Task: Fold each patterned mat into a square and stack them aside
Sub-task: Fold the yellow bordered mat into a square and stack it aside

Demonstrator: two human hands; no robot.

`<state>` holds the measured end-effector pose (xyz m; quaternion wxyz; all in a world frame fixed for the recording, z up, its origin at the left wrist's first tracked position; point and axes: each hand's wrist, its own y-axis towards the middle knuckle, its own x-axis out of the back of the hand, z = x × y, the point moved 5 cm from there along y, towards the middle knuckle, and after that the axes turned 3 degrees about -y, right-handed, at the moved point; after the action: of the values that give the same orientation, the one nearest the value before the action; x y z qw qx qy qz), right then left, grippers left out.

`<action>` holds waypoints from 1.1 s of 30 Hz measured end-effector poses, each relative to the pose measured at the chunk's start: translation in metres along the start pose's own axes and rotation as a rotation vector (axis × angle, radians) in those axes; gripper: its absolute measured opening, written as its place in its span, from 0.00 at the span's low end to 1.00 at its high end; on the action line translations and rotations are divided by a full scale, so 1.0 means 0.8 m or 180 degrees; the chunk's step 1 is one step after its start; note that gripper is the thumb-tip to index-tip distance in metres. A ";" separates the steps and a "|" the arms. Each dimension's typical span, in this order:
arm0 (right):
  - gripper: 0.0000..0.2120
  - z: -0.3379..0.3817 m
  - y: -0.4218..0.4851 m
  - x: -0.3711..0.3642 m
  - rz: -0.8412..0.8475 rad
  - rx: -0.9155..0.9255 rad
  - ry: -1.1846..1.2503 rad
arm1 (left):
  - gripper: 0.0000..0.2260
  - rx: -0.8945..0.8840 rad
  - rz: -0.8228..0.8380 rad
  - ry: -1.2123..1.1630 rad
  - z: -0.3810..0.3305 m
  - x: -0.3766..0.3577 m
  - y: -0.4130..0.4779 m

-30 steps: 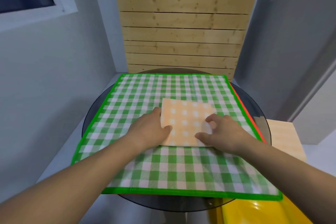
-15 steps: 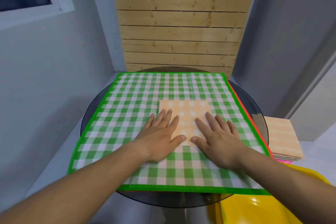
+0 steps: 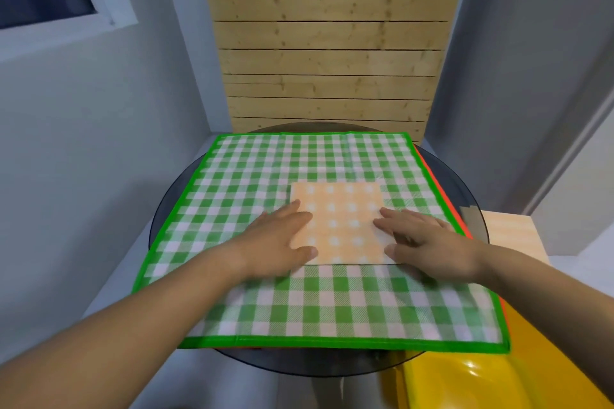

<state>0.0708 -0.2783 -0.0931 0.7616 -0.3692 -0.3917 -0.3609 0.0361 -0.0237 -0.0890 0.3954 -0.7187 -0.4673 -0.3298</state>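
Orange checked mat (image 3: 342, 222), folded square, lies on the green checked mat (image 3: 299, 163) over the glass surface (image 3: 162, 219). Left grip (image 3: 282, 242) is spread flat on its left edge. Right grip (image 3: 428, 247) is loosely arched on its right edge, pinching nothing. I'd press the creases outward evenly, then carry it to the stack (image 3: 508, 232) at right. Half a second ago both palms sat nearer the middle; they have slid apart.

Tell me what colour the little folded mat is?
The mat is pale orange with white squares, clearest in head view.
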 end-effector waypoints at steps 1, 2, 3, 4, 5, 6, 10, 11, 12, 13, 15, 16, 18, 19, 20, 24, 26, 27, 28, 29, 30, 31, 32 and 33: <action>0.22 0.001 0.002 0.006 -0.0238 -0.0036 0.0283 | 0.31 0.0047 -0.0223 -0.0192 -0.003 0.007 0.001; 0.22 0.003 0.004 0.013 -0.0510 -0.0077 0.0540 | 0.30 0.0118 -0.0474 -0.0364 -0.004 0.015 0.004; 0.23 0.006 0.006 0.020 -0.0792 -0.0130 0.0678 | 0.28 0.0234 -0.0727 -0.0485 -0.004 0.023 0.005; 0.22 0.010 0.007 0.028 -0.1050 -0.0223 0.0693 | 0.26 0.0402 -0.0927 -0.0556 -0.004 0.030 0.007; 0.21 0.013 0.008 0.035 -0.1250 -0.0348 0.0691 | 0.23 0.0602 -0.1026 -0.0602 -0.002 0.036 0.009; 0.20 0.015 0.009 0.040 -0.1365 -0.0503 0.0744 | 0.20 0.0789 -0.1038 -0.0667 0.000 0.039 0.011; 0.17 0.014 0.019 0.039 -0.1156 -0.1131 0.1555 | 0.11 0.0975 -0.0956 -0.1483 0.002 0.041 0.019; 0.15 0.015 0.021 0.037 -0.1071 -0.1213 0.1803 | 0.10 0.0978 -0.0936 -0.1683 0.000 0.041 0.019; 0.14 0.018 0.022 0.035 -0.1004 -0.1243 0.2006 | 0.11 0.0998 -0.0918 -0.1809 -0.003 0.040 0.019; 0.12 0.021 0.022 0.034 -0.0978 -0.1238 0.2115 | 0.11 0.1038 -0.0923 -0.1874 -0.005 0.039 0.019; 0.11 0.022 0.023 0.032 -0.1016 -0.1221 0.2126 | 0.08 0.1125 -0.1004 -0.1958 -0.008 0.038 0.020; 0.12 0.021 0.023 0.029 -0.1043 -0.1225 0.2131 | 0.07 0.1143 -0.1036 -0.2044 -0.007 0.037 0.021; 0.12 0.019 0.022 0.023 -0.1049 -0.1184 0.2206 | 0.08 0.1120 -0.1014 -0.2272 -0.009 0.032 0.023; 0.12 0.019 0.020 0.020 -0.1060 -0.1122 0.2228 | 0.09 0.1062 -0.1003 -0.2323 -0.010 0.029 0.023; 0.12 0.019 0.017 0.018 -0.1098 -0.1043 0.2200 | 0.12 0.0993 -0.1026 -0.2279 -0.012 0.028 0.024; 0.14 0.013 -0.009 0.026 -0.1613 -0.0800 0.1927 | 0.25 0.0693 -0.1184 -0.2017 -0.037 0.029 0.022; 0.19 0.001 -0.024 0.034 -0.1851 -0.0760 0.1947 | 0.31 0.0584 -0.1271 -0.2007 -0.056 0.029 0.021; 0.22 -0.006 -0.031 0.038 -0.1926 -0.0759 0.2024 | 0.33 0.0532 -0.1305 -0.2037 -0.066 0.027 0.021; 0.25 -0.014 -0.039 0.042 -0.2008 -0.0754 0.2106 | 0.33 0.0462 -0.1332 -0.2128 -0.077 0.023 0.023; 0.26 -0.023 -0.047 0.048 -0.2084 -0.0744 0.2176 | 0.30 0.0386 -0.1339 -0.2260 -0.089 0.018 0.026; 0.25 -0.032 -0.056 0.053 -0.2157 -0.0738 0.2265 | 0.27 0.0291 -0.1340 -0.2386 -0.102 0.012 0.029; 0.22 -0.043 -0.064 0.058 -0.2244 -0.0738 0.2376 | 0.24 0.0198 -0.1339 -0.2481 -0.116 0.007 0.033; 0.18 -0.053 -0.074 0.063 -0.2341 -0.0746 0.2513 | 0.21 0.0105 -0.1344 -0.2544 -0.130 0.002 0.038; 0.15 -0.064 -0.085 0.067 -0.2420 -0.0770 0.2643 | 0.18 0.0010 -0.1347 -0.2593 -0.145 -0.003 0.043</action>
<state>0.0541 -0.3674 -0.0498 0.6207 -0.1143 -0.1209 -0.7662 0.0553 -0.1349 -0.0455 0.1045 -0.6780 -0.7216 -0.0931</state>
